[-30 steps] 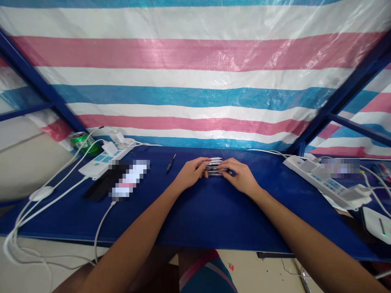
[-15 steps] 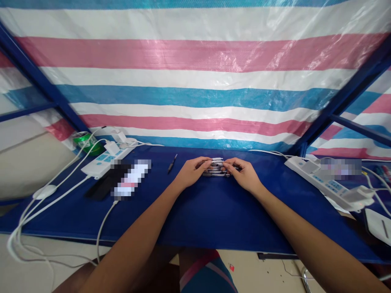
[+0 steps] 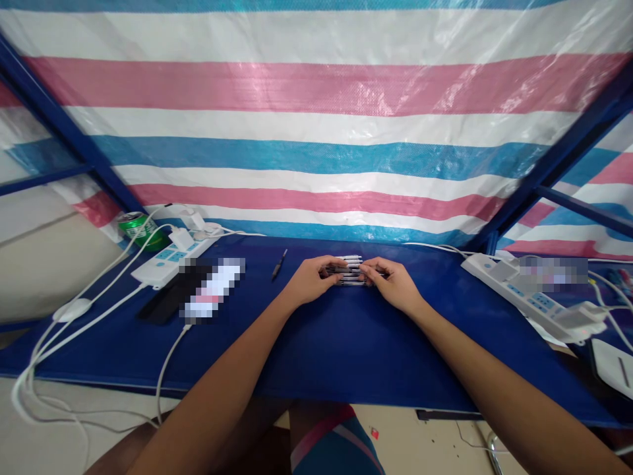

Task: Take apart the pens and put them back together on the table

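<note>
Dark blue fabric-covered workbench point(image 3: 346, 349) runs beneath a pink, white and blue striped plastic tarpaulin point(image 3: 316, 99). Curled fingers point(image 3: 330, 267) of the left hand point(image 3: 309, 280) pinch one end of a tight cluster of slim white-and-black pen-like tubes point(image 3: 350, 270), while bent fingers point(image 3: 372, 269) of the right hand point(image 3: 393, 285) press in from the other end. Neither hand is spread; the fingers lie close together. How many tubes there are, and exactly where each fingertip sits, is too small to tell. The cluster lies crosswise near the middle of the bench, on or just above the fabric, gripped between both hands.

The step in hand looks like gathering and squaring these tubes, and shifting any single one would call for easing a pinch without loosening the rest.

Farther left lies a thin black pen point(image 3: 279, 264), then a pixelated, blurred object point(image 3: 213, 290) and a white power strip point(image 3: 171, 260) with plugged-in adapters. A green drink can point(image 3: 138, 232) tips against the back corner. To the right sits a second white power strip point(image 3: 514, 297), with a white router point(image 3: 613, 366) at the bench's end. White cables point(image 3: 168, 369) trail over the front edge.
</note>
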Motion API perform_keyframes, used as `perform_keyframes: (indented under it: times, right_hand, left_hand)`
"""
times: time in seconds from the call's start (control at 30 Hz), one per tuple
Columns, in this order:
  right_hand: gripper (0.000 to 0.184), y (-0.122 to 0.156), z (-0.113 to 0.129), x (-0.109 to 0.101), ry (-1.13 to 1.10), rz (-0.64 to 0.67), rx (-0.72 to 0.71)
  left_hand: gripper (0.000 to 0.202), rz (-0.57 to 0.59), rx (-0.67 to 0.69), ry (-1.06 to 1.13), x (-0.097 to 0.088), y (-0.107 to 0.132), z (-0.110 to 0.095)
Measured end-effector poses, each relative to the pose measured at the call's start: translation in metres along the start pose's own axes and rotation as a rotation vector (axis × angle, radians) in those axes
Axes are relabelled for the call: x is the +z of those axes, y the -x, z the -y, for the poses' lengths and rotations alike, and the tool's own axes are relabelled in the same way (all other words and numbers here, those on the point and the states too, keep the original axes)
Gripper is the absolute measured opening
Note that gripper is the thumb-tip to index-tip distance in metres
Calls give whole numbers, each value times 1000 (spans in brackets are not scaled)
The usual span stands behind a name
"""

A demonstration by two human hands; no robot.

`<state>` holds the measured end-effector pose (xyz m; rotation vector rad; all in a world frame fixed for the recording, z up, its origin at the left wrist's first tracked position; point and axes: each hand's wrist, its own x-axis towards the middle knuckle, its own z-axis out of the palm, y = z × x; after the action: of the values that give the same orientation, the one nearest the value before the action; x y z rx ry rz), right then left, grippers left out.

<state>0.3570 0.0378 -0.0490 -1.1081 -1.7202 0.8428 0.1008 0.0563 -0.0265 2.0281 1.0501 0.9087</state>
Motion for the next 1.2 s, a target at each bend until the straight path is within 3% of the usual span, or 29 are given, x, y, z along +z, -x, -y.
perform_keyframes:
  times: [0.07,0.4,0.53,0.67,0.8,0.9,1.03,1.2]
  right_hand:
    - [38,0,0,0,3,5,2]
    - [34,1,6,0,16,66,11]
    - [26,3,6,-2,120,82,-78]
    - [15,2,4,-1,277,140,-254]
    - [8,2,3,3,350,197,-364]
    - [6,2,4,6,400,210,-407]
    - [9,2,4,3,438,169,-397]
    - [18,-6,-16,-14,580,-111,-208]
  left_hand:
    - [39,-16,1,-2,0,0,-1]
    - [17,-5,12,-69,-3,0,-6]
    - [29,-16,20,-21,-4,0,-5]
    - [31,-173,56,-100,-13,-3,-2]
    - [24,-377,46,-405,-31,-5,10]
    - [28,-453,-89,-700,-43,-2,20]
    - [44,-424,-343,-955,-49,6,22]
    - [41,-253,-597,-1033,-51,11,22]
